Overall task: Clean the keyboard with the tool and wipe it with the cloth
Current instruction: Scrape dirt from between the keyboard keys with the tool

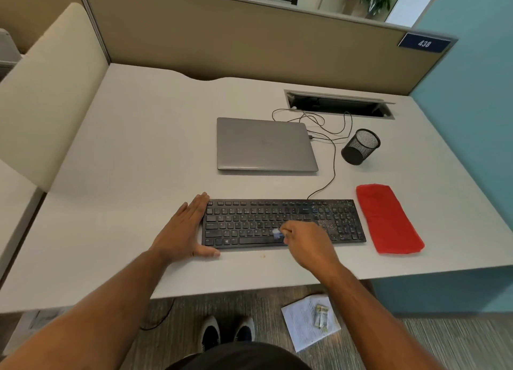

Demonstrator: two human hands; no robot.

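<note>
This is an office cubicle. A pale tabletop (138, 153) is closed in by tan fabric partitions (222, 42), one bearing a blue number plate (424, 43) reading 438. A closed laptop (263, 144), a wired keyboard (249, 217), a mesh pen cup (361, 146) and a cable hatch (340, 104) sit on it; striped carpet (444, 342) lies below.

Both arms are seen bare from the hands to the lower edge of the view; no sleeves, rings or watch can be made out. A dark garment (238, 358) is worn over the lap. The feet are shod in dark shoes (227, 333) with pale soles and toe caps.
</note>
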